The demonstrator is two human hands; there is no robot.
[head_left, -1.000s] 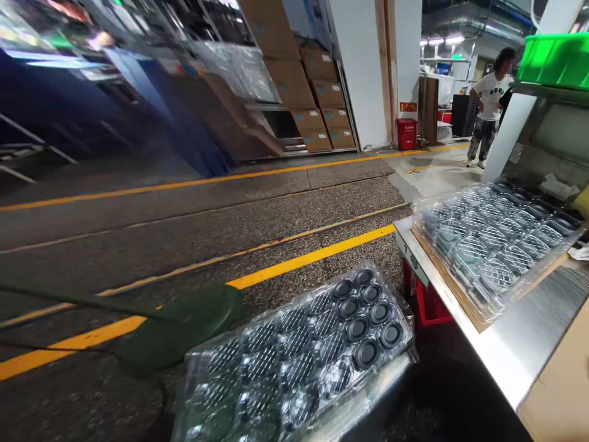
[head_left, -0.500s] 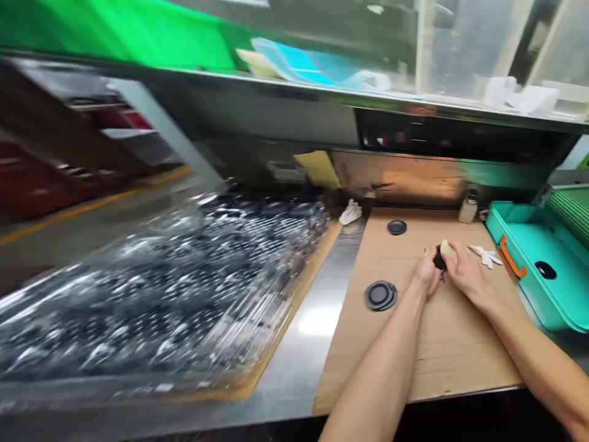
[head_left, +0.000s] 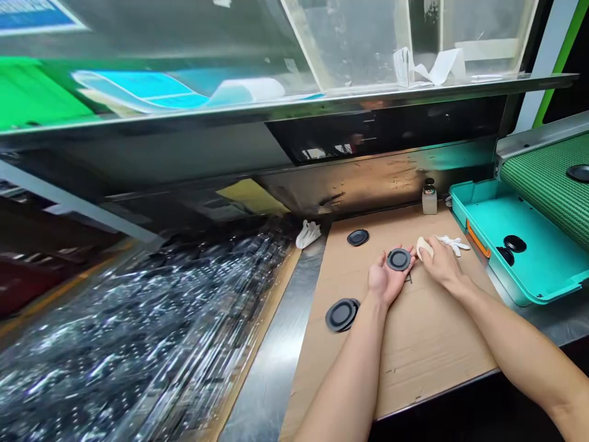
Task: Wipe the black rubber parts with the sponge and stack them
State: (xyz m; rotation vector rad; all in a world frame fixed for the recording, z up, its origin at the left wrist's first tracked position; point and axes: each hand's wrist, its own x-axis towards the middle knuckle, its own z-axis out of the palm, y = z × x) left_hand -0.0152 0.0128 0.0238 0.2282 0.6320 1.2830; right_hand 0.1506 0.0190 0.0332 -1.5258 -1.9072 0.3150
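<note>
A round black disc [head_left: 399, 259] with a raised ring rests face up in my left hand [head_left: 384, 276], held by the fingers at its edge. Just to its right, my right hand [head_left: 442, 261] grips a cream-coloured pad [head_left: 424, 247], perhaps a folded cloth or sponge. Beyond my right hand a crumpled white cloth or glove [head_left: 454, 245] lies on the cardboard sheet [head_left: 423, 350]. Left of my hands are a small black disc piece [head_left: 358, 237] and several overlapping discs [head_left: 342, 315].
A teal bin [head_left: 552, 282] with black discs inside stands right, beside a green conveyor belt [head_left: 547, 172]. Near the back wall is a small bottle [head_left: 429, 199]. Plastic-wrapped trays [head_left: 175, 325] fill the left. A shelf [head_left: 294, 101] overhangs the bench.
The view has swung right. The disc, earlier tilted between both hands, now lies face up in my left hand. My right hand has drawn the cream pad off it to the right.
</note>
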